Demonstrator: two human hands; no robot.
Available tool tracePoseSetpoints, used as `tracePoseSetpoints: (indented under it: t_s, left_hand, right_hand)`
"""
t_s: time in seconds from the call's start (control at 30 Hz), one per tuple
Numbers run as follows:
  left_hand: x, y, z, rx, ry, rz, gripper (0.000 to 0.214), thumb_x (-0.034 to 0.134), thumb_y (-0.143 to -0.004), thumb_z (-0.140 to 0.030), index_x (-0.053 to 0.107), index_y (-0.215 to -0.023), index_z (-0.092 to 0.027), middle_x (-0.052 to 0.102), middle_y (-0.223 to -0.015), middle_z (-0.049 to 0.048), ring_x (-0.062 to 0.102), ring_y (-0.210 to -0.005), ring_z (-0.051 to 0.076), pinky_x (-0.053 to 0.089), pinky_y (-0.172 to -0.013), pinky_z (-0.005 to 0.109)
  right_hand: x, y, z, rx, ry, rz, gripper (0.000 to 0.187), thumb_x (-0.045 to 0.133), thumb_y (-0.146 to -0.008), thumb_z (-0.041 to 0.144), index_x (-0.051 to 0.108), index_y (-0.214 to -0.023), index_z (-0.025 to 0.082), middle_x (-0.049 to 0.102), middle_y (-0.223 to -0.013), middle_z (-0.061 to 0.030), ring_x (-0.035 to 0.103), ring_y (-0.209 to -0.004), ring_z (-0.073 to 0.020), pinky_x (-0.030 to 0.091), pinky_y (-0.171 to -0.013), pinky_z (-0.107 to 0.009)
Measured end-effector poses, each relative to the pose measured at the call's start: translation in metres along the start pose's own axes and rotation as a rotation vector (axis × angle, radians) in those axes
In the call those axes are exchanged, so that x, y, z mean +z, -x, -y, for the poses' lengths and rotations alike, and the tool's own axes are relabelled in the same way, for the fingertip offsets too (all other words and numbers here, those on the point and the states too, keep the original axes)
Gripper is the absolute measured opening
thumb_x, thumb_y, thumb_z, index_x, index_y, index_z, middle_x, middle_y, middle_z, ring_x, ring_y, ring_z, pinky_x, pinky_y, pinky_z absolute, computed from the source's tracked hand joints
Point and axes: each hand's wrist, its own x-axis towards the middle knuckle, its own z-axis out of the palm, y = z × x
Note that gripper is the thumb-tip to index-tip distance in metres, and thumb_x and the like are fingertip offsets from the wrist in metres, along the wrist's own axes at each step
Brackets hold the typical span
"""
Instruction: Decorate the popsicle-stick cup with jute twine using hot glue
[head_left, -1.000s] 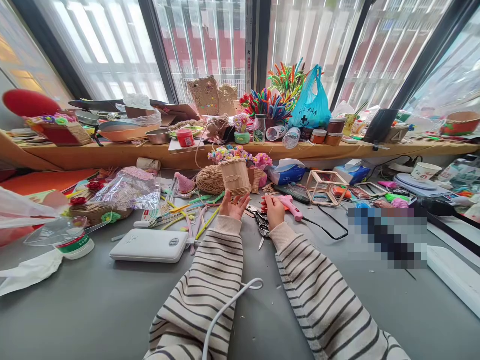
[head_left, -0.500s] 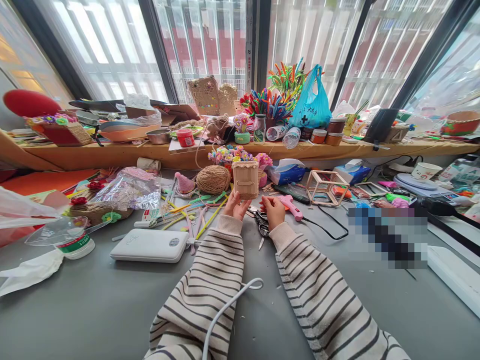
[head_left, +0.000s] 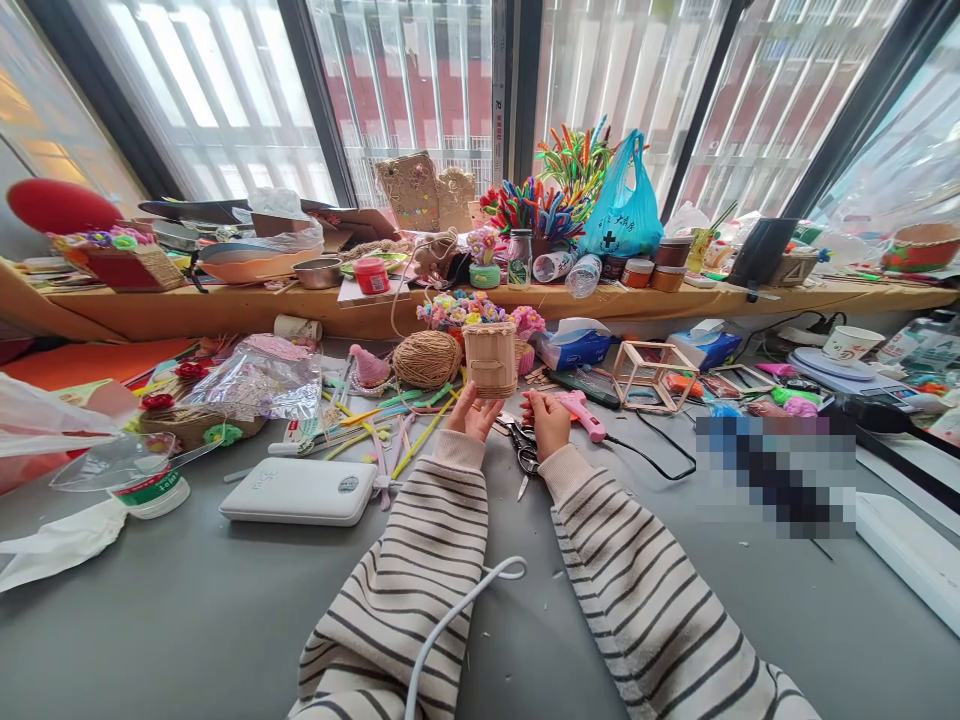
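My left hand [head_left: 476,412] holds up a small wooden craft box [head_left: 491,360] from beneath, its fingers at the lower left edge. The box stands nearly upright, with cord along its top and bottom edges and a short bar across the front. To the right, my right hand [head_left: 549,425] is closed with curled fingertips; what they hold, if anything, is hidden. Just behind that hand lies a pink glue gun [head_left: 583,415], its black cord running right. Black-handled scissors [head_left: 525,450] rest on the table between my hands.
A white power bank [head_left: 300,492] lies left, near a ball of twine [head_left: 427,358] and scattered pipe cleaners [head_left: 367,435]. A wooden stick frame [head_left: 654,375] stands to the right. A white cable [head_left: 457,610] crosses my left sleeve. Craft goods crowd the back ledge [head_left: 337,315].
The box in my left hand has turned and tilted very slightly. My right hand has hardly moved.
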Motion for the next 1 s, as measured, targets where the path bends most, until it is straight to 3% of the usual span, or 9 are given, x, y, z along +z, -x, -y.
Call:
tracePoseSetpoints:
  t_s: [0.1,0.17,0.23,0.4,0.6,0.87,0.93,1.0]
  left_hand:
    - [-0.002,-0.002,-0.001,-0.032,-0.01,0.007,0.026,0.052,-0.085,-0.023,0.057,-0.11,-0.016,0.067,-0.097,0.0095,0.064,-0.099,0.022,0.051,-0.091,0.037]
    - [-0.003,-0.003,-0.002,-0.035,-0.019,0.006,0.025,0.053,-0.084,-0.022,0.058,-0.108,-0.016,0.067,-0.094,0.0083,0.065,-0.096,0.02,0.052,-0.089,0.035]
    - [-0.003,-0.003,-0.001,-0.027,-0.032,0.004,0.024,0.056,-0.082,-0.019,0.059,-0.106,-0.017,0.067,-0.094,0.007,0.065,-0.093,0.019,0.052,-0.088,0.033]
    - [0.0,-0.005,0.008,0.013,-0.097,0.006,0.021,0.062,-0.074,-0.004,0.063,-0.094,-0.01,0.066,-0.096,0.0087,0.065,-0.087,0.017,0.05,-0.084,0.028]
    - [-0.006,-0.014,0.016,0.114,-0.184,-0.062,0.028,0.053,-0.085,-0.029,0.054,-0.11,-0.014,0.058,-0.11,0.0076,0.059,-0.094,0.018,0.051,-0.078,0.039]
    - [-0.009,-0.016,0.019,0.218,-0.313,-0.125,0.026,0.053,-0.085,-0.027,0.054,-0.108,-0.014,0.058,-0.107,0.0068,0.059,-0.09,0.017,0.052,-0.076,0.037]
    - [-0.007,-0.011,0.017,0.233,-0.32,-0.135,0.023,0.065,-0.075,-0.017,0.057,-0.097,-0.014,0.061,-0.097,0.0038,0.06,-0.084,0.015,0.051,-0.075,0.032]
    - [-0.005,-0.006,0.013,0.24,-0.318,-0.143,0.038,0.076,-0.055,0.0,0.057,-0.085,-0.015,0.062,-0.086,0.0004,0.06,-0.08,0.013,0.049,-0.076,0.027]
  right_hand:
    - [-0.001,0.0,-0.001,-0.085,0.042,-0.049,0.028,0.051,-0.086,0.038,0.058,-0.096,0.013,0.062,-0.089,-0.003,0.059,-0.073,-0.0119,0.051,-0.066,-0.03]
    - [-0.003,-0.001,0.002,-0.161,0.067,-0.08,0.039,0.046,-0.085,0.048,0.061,-0.077,0.013,0.059,-0.069,0.0,0.054,-0.058,-0.0101,0.046,-0.055,-0.026]
    - [-0.006,0.0,0.009,-0.258,0.094,-0.107,0.048,0.043,-0.08,0.057,0.061,-0.067,0.015,0.056,-0.063,-0.0002,0.05,-0.053,-0.0107,0.043,-0.051,-0.025]
    - [-0.012,0.008,0.038,-0.52,0.199,-0.111,0.035,0.057,-0.072,0.05,0.065,-0.08,0.017,0.06,-0.085,-0.0058,0.054,-0.072,-0.0151,0.045,-0.061,-0.027]
    - [-0.01,0.015,0.046,-0.688,0.358,-0.015,0.031,0.056,-0.075,0.045,0.068,-0.087,0.019,0.061,-0.087,-0.0081,0.056,-0.079,-0.019,0.047,-0.059,-0.028]
    - [-0.009,0.01,0.037,-0.791,0.517,-0.043,0.027,0.054,-0.08,0.038,0.07,-0.091,0.019,0.063,-0.087,-0.0091,0.054,-0.085,-0.022,0.045,-0.076,-0.035]
    - [-0.009,0.009,0.036,-0.8,0.548,-0.055,0.026,0.053,-0.08,0.036,0.07,-0.091,0.02,0.064,-0.086,-0.009,0.053,-0.085,-0.0226,0.044,-0.078,-0.037]
    - [-0.009,0.008,0.034,-0.806,0.571,-0.064,0.026,0.052,-0.081,0.034,0.07,-0.091,0.019,0.064,-0.086,-0.0095,0.053,-0.085,-0.0234,0.044,-0.076,-0.037]
